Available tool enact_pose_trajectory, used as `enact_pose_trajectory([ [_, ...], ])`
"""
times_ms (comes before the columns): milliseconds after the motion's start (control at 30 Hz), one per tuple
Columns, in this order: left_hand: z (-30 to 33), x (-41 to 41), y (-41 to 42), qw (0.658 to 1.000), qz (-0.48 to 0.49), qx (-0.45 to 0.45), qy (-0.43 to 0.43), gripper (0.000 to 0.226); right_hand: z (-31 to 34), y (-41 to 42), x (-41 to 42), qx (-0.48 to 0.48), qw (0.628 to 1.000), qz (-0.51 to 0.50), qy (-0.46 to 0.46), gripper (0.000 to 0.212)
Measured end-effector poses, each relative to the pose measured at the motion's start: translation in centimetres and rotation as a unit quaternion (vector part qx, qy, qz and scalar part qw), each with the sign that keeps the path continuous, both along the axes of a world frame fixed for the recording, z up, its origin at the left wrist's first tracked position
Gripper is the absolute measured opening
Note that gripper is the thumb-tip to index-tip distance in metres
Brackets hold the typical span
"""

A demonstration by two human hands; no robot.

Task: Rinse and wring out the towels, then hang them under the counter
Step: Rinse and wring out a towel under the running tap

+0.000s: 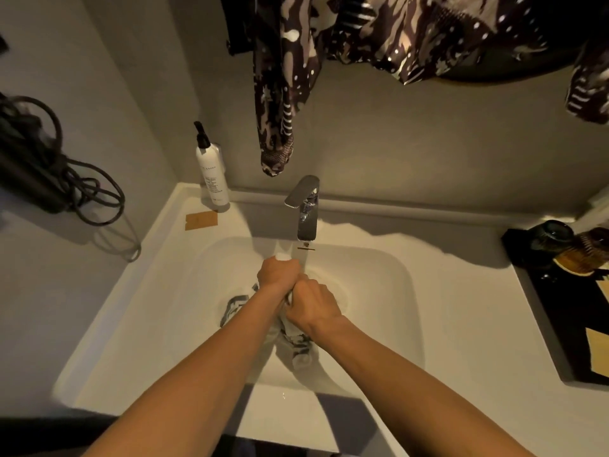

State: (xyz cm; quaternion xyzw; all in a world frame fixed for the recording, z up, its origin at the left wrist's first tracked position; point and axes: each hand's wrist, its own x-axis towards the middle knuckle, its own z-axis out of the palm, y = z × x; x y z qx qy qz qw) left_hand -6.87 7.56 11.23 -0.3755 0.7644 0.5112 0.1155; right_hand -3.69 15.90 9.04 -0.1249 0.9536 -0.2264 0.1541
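A white sink (379, 324) set in a white table (461, 341) fills your view, with a chrome faucet (306, 209) and a soap bottle (212, 173) behind. Your left hand (278, 270) and right hand (313, 303) each have their grip clamped on a twisted pale towel (296, 344) over the basin, beside what looks like running water. You seem mid-wring on this one; hanging under the table is not yet done.
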Motion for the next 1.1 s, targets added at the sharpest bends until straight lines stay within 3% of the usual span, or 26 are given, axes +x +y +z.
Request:
enact_pose_trajectory([
  [100, 0.0, 0.1, -0.4, 0.995, 0.072, 0.072, 0.013, 0.073, 1.0, 0.0, 0.7, 0.012, 1.0, 0.01, 0.004, 0.029],
  [300, 0.5, 0.6, -0.1, 0.99, 0.119, 0.07, 0.034, 0.044, 2.5, 0.5, 2.3, 0.013, 1.0, -0.004, 0.0, 0.032],
  [400, 1.6, 0.9, 0.1, 0.957, 0.139, 0.245, 0.071, 0.033, 3.3, 2.1, 2.1, -0.054, 0.997, -0.023, -0.051, 0.037],
  [467, 2.5, 1.5, 0.1, 0.904, 0.146, 0.384, 0.116, 0.041, 3.8, 3.8, 1.2, -0.142, 0.984, -0.024, -0.103, 0.029],
  [500, 3.0, 2.2, 0.1, 0.897, 0.129, 0.4, 0.135, 0.046, 3.9, 4.6, 0.8, -0.195, 0.971, -0.03, -0.135, 0.029],
  [567, 3.5, 4.0, 0.2, 0.925, 0.062, 0.344, 0.149, 0.052, 4.0, 5.7, 0.3, -0.263, 0.947, -0.066, -0.171, 0.043],
  [633, 3.9, 5.8, 0.6, 0.96, -0.042, 0.241, 0.134, 0.053, 3.8, 6.5, 0.1, -0.269, 0.949, -0.083, -0.142, 0.06],
  [700, 4.0, 6.7, 0.9, 0.97, -0.083, 0.18, 0.139, 0.051, 4.0, 7.0, 0.5, -0.267, 0.956, -0.065, -0.105, 0.061],
  [767, 4.8, 6.7, 1.0, 0.975, -0.066, 0.121, 0.174, 0.044, 4.9, 7.3, 1.0, -0.309, 0.945, -0.042, -0.102, 0.052],
  [833, 5.9, 6.5, 1.2, 0.973, -0.017, 0.114, 0.201, 0.039, 6.0, 7.5, 1.4, -0.365, 0.923, -0.036, -0.118, 0.041],
  [967, 6.7, 6.1, 1.2, 0.924, 0.113, 0.281, 0.235, 0.037, 8.4, 7.6, 1.8, -0.502, 0.831, -0.077, -0.228, 0.052],
  [1100, 7.2, 6.0, 0.7, 0.888, 0.151, 0.355, 0.252, 0.032, 9.0, 8.4, 1.9, -0.578, 0.743, -0.069, -0.331, 0.045],
])
